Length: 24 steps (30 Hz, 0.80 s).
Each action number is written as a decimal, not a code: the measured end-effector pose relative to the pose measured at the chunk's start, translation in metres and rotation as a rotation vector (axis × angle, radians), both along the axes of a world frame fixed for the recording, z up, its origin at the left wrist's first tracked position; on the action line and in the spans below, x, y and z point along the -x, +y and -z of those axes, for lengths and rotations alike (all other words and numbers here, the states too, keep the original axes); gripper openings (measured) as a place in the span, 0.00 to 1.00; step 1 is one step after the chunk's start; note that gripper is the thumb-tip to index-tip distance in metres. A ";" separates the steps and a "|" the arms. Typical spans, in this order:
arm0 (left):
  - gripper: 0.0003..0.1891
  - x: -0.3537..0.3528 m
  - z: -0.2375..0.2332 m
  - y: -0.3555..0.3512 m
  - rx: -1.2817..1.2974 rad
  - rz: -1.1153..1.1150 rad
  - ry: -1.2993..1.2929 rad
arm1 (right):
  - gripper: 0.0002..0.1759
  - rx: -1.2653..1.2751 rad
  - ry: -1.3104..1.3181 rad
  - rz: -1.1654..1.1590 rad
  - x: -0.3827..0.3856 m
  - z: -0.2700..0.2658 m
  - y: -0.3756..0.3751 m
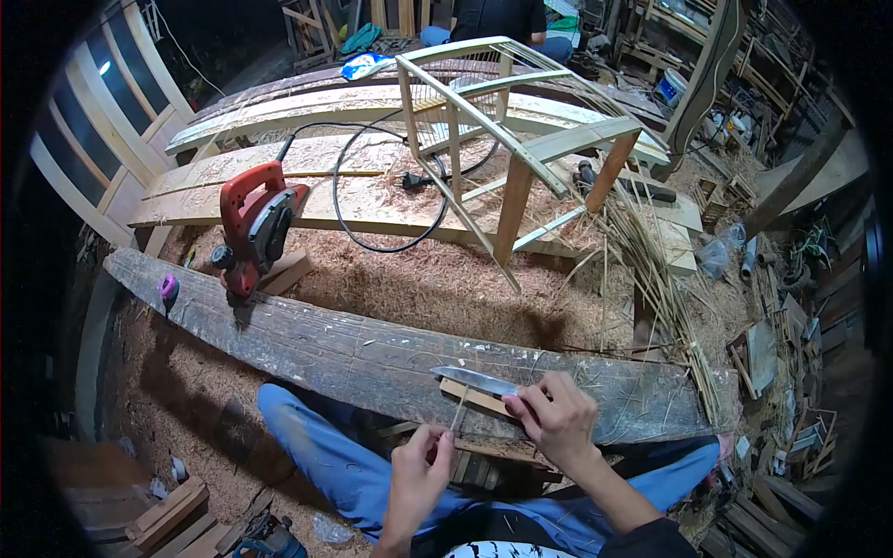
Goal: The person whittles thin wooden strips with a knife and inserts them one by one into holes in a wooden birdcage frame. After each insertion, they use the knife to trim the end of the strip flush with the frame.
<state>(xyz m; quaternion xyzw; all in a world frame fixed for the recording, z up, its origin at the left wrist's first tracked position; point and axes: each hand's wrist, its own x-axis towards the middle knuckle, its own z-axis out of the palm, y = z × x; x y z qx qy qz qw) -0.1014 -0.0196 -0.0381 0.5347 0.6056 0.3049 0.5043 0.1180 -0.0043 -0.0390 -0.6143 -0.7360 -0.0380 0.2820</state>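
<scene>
My right hand (556, 418) is closed round the handle of a knife (476, 379), whose blade points left. Beneath the blade, a small wood block (484, 398) lies at the near edge of the weathered plank (353, 349). My left hand (420, 467) pinches a thin stick (459, 409) that rises from the fingertips to the block, near the blade. Whether the blade touches the stick is too small to tell.
A red electric planer (253, 223) with a black cable stands at the left. Behind the plank is a wooden frame (521, 153), with thin strips (656, 279) beside it. A purple ring (168, 287) lies far left. Another person (493, 17) sits at the back.
</scene>
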 end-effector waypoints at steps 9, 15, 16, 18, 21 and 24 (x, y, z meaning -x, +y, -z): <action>0.09 -0.021 0.014 0.017 -0.104 -0.011 -0.149 | 0.12 -0.013 0.028 0.048 0.009 -0.006 -0.016; 0.07 -0.022 0.007 0.020 -0.162 0.018 -0.030 | 0.14 0.064 -0.007 -0.058 0.009 -0.008 -0.016; 0.07 -0.022 0.006 0.019 -0.159 0.026 -0.013 | 0.14 0.064 -0.007 -0.061 0.010 -0.008 -0.016; 0.07 -0.022 0.007 0.019 -0.157 0.031 0.001 | 0.14 0.080 -0.032 -0.027 0.012 -0.009 -0.016; 0.07 -0.021 0.010 0.016 -0.157 0.026 -0.052 | 0.15 0.081 -0.021 0.007 0.014 -0.011 -0.013; 0.08 -0.015 0.010 0.015 -0.133 0.033 -0.097 | 0.15 0.073 -0.032 0.008 0.016 -0.012 -0.011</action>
